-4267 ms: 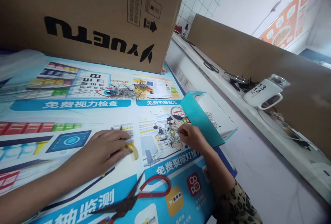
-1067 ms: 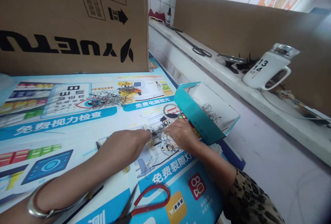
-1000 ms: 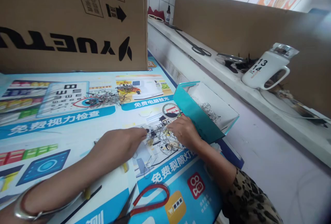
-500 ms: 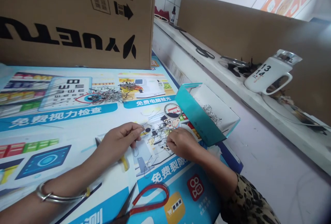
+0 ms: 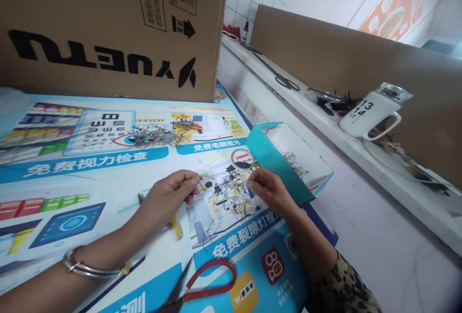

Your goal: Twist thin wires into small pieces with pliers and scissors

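My left hand [image 5: 177, 187] is closed in a pinch on a thin piece of wire [image 5: 199, 176], whose tip sticks up past the fingertips. At the right edge of a loose pile of thin, tangled wire pieces [image 5: 233, 196], my right hand [image 5: 269, 189] has its fingers pressed together; what they hold, if anything, is too small to make out. Just beyond that hand stands an open teal box [image 5: 279, 166] with a white inside, holding more wire pieces [image 5: 295, 163]. Another tangled wire heap [image 5: 159, 136] lies farther back on the printed sheet [image 5: 187, 163].
Red-handled scissors [image 5: 207, 293] lie at the front. A yellow-handled tool [image 5: 176, 228] is partly under my left forearm. Behind stands a large cardboard box [image 5: 108, 82]. On the right ledge [image 5: 317, 125] are a white mug [image 5: 368, 118] and black scissors [image 5: 287, 82].
My right hand has moved right and slightly up, from over the wire pile to its edge by the teal box, uncovering more of the pile. My left hand keeps its pinch. The view has shifted slightly.
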Tool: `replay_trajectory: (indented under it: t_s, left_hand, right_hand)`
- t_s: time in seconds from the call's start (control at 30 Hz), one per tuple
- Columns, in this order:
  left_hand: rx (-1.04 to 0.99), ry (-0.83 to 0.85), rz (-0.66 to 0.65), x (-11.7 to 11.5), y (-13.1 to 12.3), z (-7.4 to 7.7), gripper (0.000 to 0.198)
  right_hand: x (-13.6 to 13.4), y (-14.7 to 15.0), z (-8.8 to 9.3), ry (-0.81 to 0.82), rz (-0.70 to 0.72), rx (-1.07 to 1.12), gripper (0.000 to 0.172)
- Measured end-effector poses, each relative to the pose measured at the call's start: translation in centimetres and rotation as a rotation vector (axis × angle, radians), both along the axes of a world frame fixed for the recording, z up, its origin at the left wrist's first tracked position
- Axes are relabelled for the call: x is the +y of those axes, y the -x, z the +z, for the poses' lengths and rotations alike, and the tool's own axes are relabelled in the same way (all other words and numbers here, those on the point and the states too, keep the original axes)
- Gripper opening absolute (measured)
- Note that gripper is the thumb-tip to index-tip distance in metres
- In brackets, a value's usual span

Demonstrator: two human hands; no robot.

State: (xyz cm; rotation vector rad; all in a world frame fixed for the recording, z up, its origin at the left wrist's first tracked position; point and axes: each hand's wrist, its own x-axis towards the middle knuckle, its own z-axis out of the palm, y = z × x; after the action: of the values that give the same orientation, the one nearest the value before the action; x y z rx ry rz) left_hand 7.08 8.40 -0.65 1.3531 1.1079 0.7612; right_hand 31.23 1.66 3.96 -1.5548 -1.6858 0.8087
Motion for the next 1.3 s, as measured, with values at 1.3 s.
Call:
replay_trajectory:
  t_s: [1.3]
  left_hand:
    - [-0.242,0.126,-0.152,-3.1,-1.6,0.9,0.03]
  right_hand:
    - [-0.4,4.5,-1.5,0.017,-0.102,0.583,0.012]
